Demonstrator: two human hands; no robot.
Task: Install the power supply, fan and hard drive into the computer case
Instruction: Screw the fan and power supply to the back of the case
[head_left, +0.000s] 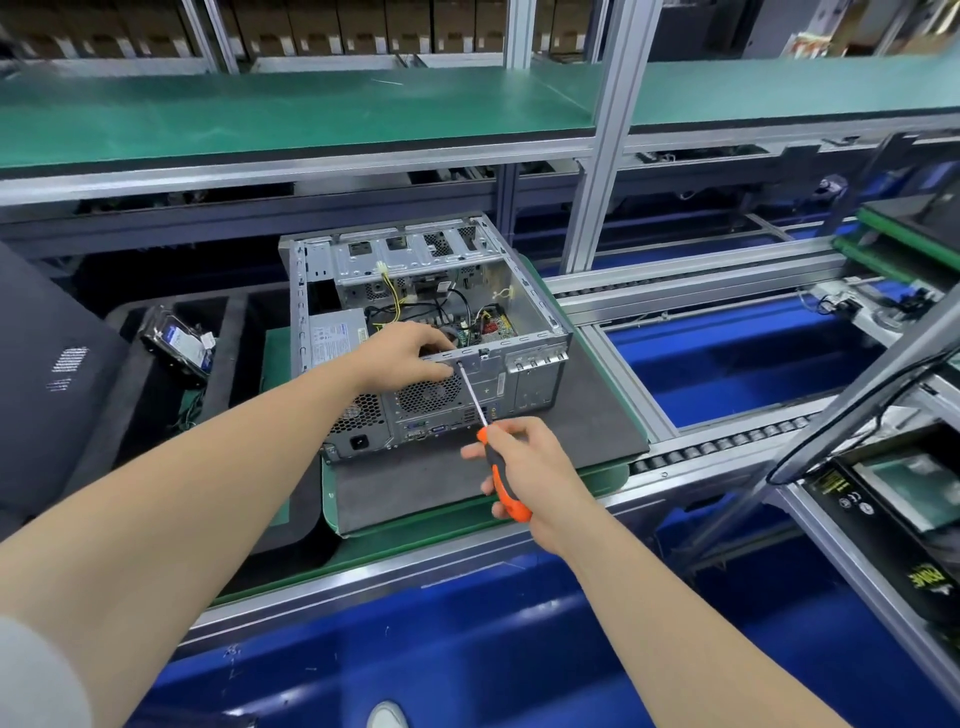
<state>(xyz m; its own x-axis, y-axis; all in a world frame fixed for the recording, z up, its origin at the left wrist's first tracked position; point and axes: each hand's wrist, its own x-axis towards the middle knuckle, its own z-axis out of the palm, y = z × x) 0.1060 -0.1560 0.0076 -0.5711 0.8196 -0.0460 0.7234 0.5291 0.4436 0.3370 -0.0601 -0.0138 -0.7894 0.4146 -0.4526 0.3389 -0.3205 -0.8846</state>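
Head view: computer case (530, 306) holds power supply (335, 338); left fingers (431, 340) grip case, right fingers (519, 434) grip screwdriver (508, 493).

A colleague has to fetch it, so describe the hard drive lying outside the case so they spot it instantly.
Find the open computer case at the centre of the view. Just left of it sits a black foam tray, and the hard drive lies tilted in one of its slots. It is the only thing there with a blue and white label.
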